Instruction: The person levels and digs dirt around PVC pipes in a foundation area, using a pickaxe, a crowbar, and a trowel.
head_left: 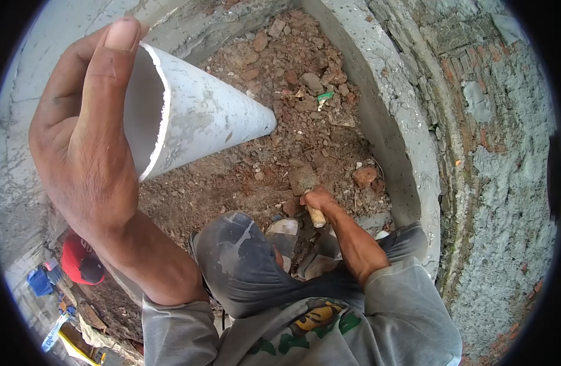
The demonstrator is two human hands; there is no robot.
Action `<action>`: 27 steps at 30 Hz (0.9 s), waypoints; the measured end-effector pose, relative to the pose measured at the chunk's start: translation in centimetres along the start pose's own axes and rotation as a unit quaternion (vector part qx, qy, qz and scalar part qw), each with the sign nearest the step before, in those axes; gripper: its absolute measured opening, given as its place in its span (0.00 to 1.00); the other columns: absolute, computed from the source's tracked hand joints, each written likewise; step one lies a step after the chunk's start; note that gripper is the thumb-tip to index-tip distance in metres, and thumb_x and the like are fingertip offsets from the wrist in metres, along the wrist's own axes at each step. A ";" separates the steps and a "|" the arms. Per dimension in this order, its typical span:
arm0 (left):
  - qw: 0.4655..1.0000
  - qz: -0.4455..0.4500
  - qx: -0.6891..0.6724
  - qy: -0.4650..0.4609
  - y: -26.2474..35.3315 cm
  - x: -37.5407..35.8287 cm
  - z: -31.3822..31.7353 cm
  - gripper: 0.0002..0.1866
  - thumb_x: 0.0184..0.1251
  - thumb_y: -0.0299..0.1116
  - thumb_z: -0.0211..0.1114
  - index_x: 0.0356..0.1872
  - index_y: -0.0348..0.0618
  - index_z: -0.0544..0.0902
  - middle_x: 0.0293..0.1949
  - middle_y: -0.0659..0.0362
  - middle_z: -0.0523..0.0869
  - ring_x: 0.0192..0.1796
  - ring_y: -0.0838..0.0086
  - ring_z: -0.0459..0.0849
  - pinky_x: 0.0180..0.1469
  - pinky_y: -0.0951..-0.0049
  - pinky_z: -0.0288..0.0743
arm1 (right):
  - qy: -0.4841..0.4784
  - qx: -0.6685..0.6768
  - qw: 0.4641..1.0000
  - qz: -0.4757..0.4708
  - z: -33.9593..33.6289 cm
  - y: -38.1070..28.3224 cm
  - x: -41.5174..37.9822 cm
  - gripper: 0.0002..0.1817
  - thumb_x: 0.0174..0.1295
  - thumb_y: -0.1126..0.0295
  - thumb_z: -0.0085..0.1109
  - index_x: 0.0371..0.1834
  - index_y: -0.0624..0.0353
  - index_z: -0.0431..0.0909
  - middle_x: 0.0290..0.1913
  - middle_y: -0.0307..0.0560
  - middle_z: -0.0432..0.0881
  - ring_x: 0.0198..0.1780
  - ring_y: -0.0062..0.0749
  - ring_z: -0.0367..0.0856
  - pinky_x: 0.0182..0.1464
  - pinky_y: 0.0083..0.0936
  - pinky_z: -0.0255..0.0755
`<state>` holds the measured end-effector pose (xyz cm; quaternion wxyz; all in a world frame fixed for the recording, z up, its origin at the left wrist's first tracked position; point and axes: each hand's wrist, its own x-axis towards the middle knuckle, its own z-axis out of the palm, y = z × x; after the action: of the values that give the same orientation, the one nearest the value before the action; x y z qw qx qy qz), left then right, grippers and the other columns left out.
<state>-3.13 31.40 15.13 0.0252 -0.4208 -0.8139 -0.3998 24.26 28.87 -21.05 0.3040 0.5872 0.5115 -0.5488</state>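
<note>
My left hand [88, 131] is raised high at the left and closed at the near rim of a white plastic pipe [204, 110]. The pipe slants away, its far end down by the loose soil. Its cut rim looks rough, and grey smears mark its side. Low in the middle, my right hand [320, 199] is wrapped round the wooden handle of a trowel [317, 218]. The trowel's blade lies against the reddish-brown soil [231, 189] and partly blends with it.
A curved concrete wall [408, 116] borders the rubble-filled pit on the right. Beyond it rises a rough plaster and brick wall [506, 195]. Broken brick [364, 176] and a green scrap [325, 96] lie in the soil. A red cap [81, 259] shows at lower left.
</note>
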 end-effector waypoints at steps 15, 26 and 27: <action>0.997 0.040 0.052 0.039 -0.7 0.2 0.1 0.15 0.63 0.46 0.62 0.43 0.50 0.86 0.40 0.60 0.86 0.45 0.80 0.82 0.47 0.77 0.75 | -0.128 0.032 0.991 -0.016 3.8 -0.4 -1.9 0.27 0.37 0.63 0.65 0.42 0.70 0.79 0.43 0.58 0.82 0.41 0.45 0.82 0.42 0.33 0.74; 0.961 0.241 0.125 -0.054 -2.6 0.9 -1.5 0.14 0.69 0.40 0.54 0.52 0.58 0.82 0.47 0.59 0.84 0.49 0.73 0.82 0.49 0.75 0.77 | -0.176 0.291 0.940 -0.005 4.2 -2.8 -1.2 0.11 0.42 0.69 0.64 0.26 0.64 0.78 0.23 0.48 0.79 0.21 0.37 0.77 0.25 0.34 0.70; 0.957 0.255 0.126 -0.061 -2.6 0.8 -1.4 0.14 0.69 0.40 0.54 0.52 0.59 0.82 0.47 0.59 0.84 0.48 0.74 0.82 0.49 0.75 0.77 | -0.170 0.301 0.938 0.001 3.5 -1.9 -1.6 0.11 0.42 0.69 0.64 0.24 0.65 0.78 0.23 0.48 0.79 0.21 0.37 0.76 0.25 0.34 0.70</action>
<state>-5.87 30.19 14.73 0.1295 -0.6310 -0.7235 -0.2481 21.49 25.83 -19.87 0.1956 0.5497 0.2627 -0.7685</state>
